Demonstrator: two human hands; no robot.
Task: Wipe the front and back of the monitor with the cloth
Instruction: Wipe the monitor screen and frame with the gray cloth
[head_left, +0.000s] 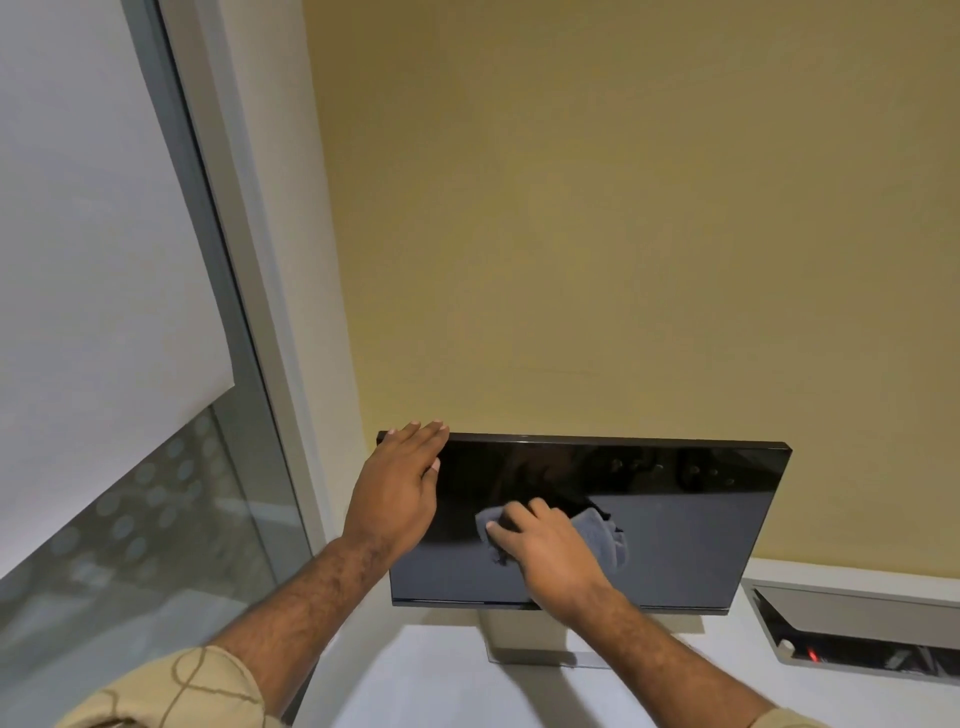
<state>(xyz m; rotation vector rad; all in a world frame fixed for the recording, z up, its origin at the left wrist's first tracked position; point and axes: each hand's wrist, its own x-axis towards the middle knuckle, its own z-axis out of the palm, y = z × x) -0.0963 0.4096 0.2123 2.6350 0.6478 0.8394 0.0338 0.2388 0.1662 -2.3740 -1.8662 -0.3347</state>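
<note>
Left hand (400, 483) is laid flat on the monitor (675, 530) corner, probably steadying it, while the cloth (602, 535) is pressed screenward by the right hand (545, 551).

The scene was evenly and softly lit from overhead, somewhat dim and warm. The yellow wall (623, 234) darkened toward the far corners. The glossy monitor (675, 519) screen mirrored faint ceiling spots and a dark silhouette. Soft shadows fell on the white desk (441, 675) near its stand. Wide-angle distortion tilted the window frame (234, 312) at left; detail was slightly soft.
</note>
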